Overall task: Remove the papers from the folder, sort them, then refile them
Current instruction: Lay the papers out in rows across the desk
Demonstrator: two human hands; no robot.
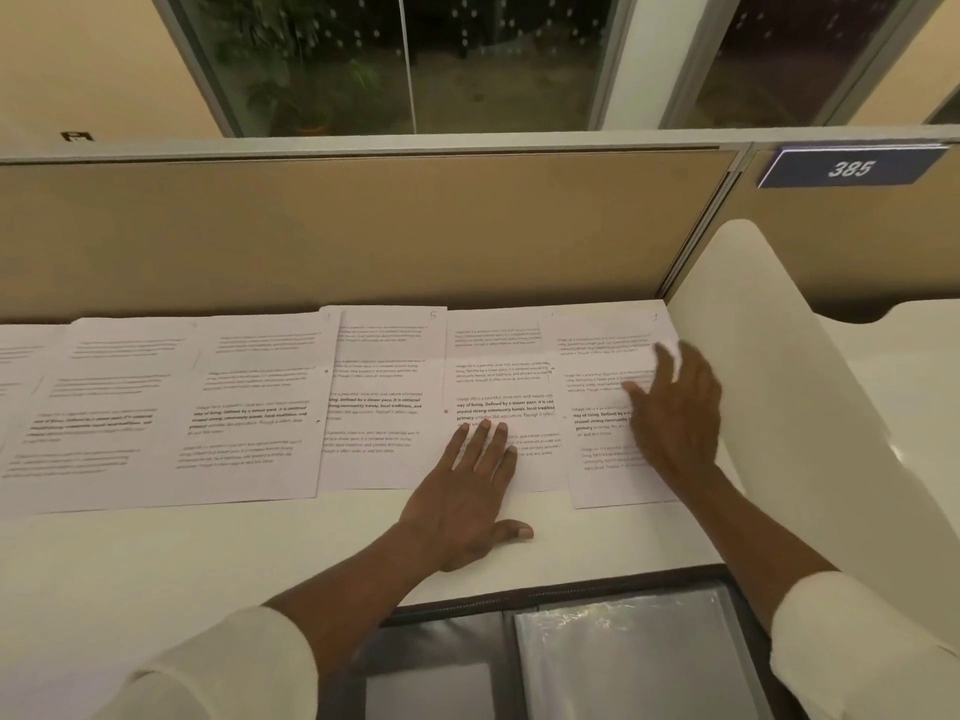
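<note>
Several printed sheets lie side by side in a row across the white desk [182, 553], some overlapping at their edges. My left hand [470, 491] lies flat, fingers spread, on the lower part of the sheet second from the right [498, 366]. My right hand [675, 407] rests with straight fingers on the rightmost sheet [602, 459], which bears a handwritten number at its top corner. The open folder [597, 657], dark-edged with clear plastic sleeves, lies at the desk's near edge between my forearms.
A tan partition wall [363, 231] runs behind the papers, with a "385" plate [849, 168] at the right. A curved white divider [779, 387] rises just right of my right hand. Windows stand beyond the partition.
</note>
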